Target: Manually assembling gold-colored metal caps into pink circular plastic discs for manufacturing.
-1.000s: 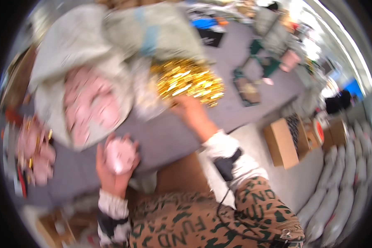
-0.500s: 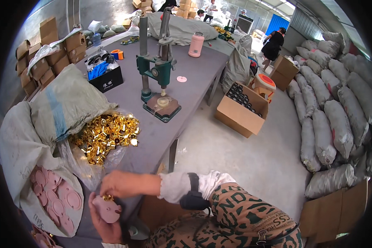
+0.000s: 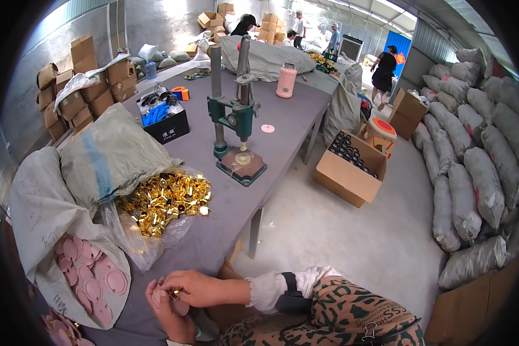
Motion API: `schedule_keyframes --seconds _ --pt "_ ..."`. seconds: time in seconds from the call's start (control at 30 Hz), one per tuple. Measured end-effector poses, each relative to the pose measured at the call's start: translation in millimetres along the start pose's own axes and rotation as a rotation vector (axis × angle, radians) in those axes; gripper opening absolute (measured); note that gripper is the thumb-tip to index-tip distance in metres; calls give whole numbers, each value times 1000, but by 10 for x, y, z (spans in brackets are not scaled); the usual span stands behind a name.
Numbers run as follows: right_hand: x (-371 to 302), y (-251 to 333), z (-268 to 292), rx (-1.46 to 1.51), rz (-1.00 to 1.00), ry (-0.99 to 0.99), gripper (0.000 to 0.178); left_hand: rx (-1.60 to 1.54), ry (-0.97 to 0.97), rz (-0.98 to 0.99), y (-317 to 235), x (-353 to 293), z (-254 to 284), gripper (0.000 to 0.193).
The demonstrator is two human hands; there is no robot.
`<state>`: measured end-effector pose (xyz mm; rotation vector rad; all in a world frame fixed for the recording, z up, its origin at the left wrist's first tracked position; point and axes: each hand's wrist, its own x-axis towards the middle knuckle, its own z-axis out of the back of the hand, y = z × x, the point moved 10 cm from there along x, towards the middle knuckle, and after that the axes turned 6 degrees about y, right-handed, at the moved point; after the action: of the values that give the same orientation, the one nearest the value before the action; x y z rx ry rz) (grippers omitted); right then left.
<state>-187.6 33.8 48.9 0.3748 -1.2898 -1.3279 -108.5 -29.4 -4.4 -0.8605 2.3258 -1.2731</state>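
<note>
In front of my body, at the table's near edge, my left hand [image 3: 170,314] holds a pink plastic disc [image 3: 181,308], its fingers wrapped round the rim. Against that disc my right hand [image 3: 195,288] pinches a small shiny gold part [image 3: 173,294], partly hidden by the fingers. Several similar pink discs [image 3: 92,286] lie in an open white woven sack [image 3: 32,225] to the left. Beyond my hands, a heap of gold parts [image 3: 167,202] spills over clear plastic [image 3: 147,251].
A green hand press [image 3: 232,115] stands on the grey table [image 3: 213,202], a lone pink disc [image 3: 267,128] beside it. Farther back is a pink bottle [image 3: 286,81]. On the floor sits a carton [image 3: 346,181] of black round parts. Stuffed sacks [image 3: 481,179] line the right side; people are farther off.
My left hand has turned the pink disc more edge-on, and my right hand has come closer over it with the gold part. The view has shifted, so the scene sits lower and farther right.
</note>
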Motion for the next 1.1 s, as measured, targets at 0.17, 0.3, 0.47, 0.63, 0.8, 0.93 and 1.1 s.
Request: schedule_keyframes --seconds 0.17,0.3,0.47,0.63,0.8,0.93,1.1 --pt "65 81 -52 -22 -89 148 31 -45 21 17 18 -8 96 39" --pt "58 -5 -84 -58 -50 186 33 -180 83 48 13 -25 88 38" --pt "75 216 -70 59 109 216 35 -354 14 198 131 -51 156 38" --pt "42 94 -127 198 -146 372 30 -470 187 331 167 -73 21 42" --pt "-9 360 -94 -126 226 218 27 -389 -61 290 194 -89 138 45" --pt "-66 310 -100 -166 165 176 23 -353 -3 139 122 -60 78 45" --pt "-118 262 -122 -64 45 139 21 25 -100 -81 -110 -137 178 44"
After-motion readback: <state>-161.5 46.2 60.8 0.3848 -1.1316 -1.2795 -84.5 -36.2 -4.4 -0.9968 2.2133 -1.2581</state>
